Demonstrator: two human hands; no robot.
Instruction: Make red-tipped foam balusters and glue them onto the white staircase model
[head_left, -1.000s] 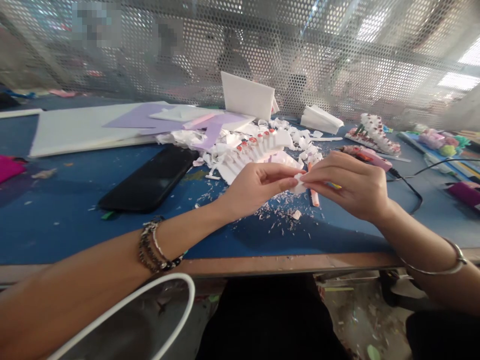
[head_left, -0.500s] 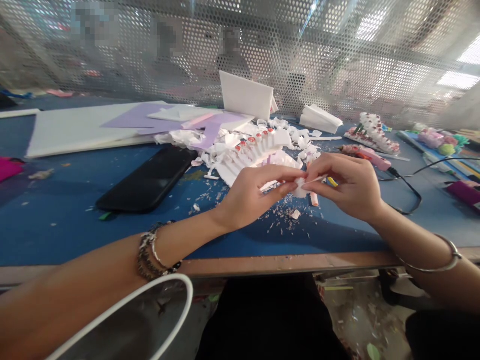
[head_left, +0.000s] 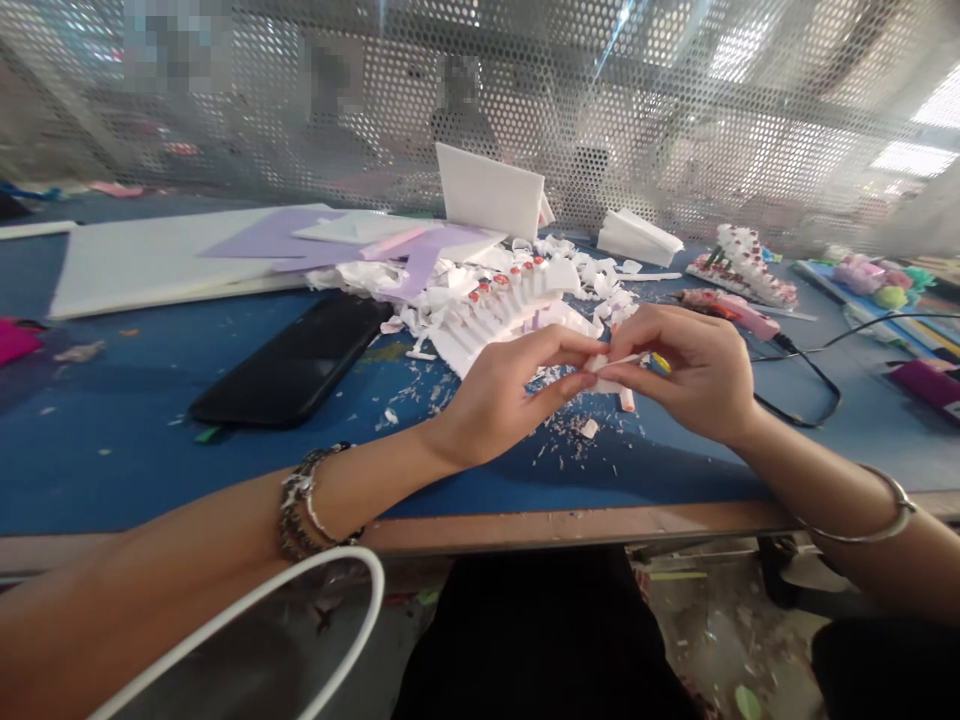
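Both hands meet over the blue table (head_left: 135,440) near its front edge. My left hand (head_left: 510,395) pinches a small white foam piece (head_left: 604,372) between thumb and forefinger. My right hand (head_left: 690,370) is closed on the same piece from the right and also holds a thin white strip; something yellow shows under its fingers. White shavings (head_left: 570,440) lie scattered on the table just below the hands. Behind them sits a row of white foam pieces with red tops (head_left: 502,300).
A black phone (head_left: 296,360) lies left of the hands. White and lilac sheets (head_left: 225,250), foam scraps and a folded white card (head_left: 491,190) lie behind. A pink tool (head_left: 739,315) with a black cable lies to the right. A perforated metal screen (head_left: 675,120) backs the table.
My hands have shifted slightly while working the small white piece; a thin white strip now shows between the right fingers. The rest of the table is unchanged.
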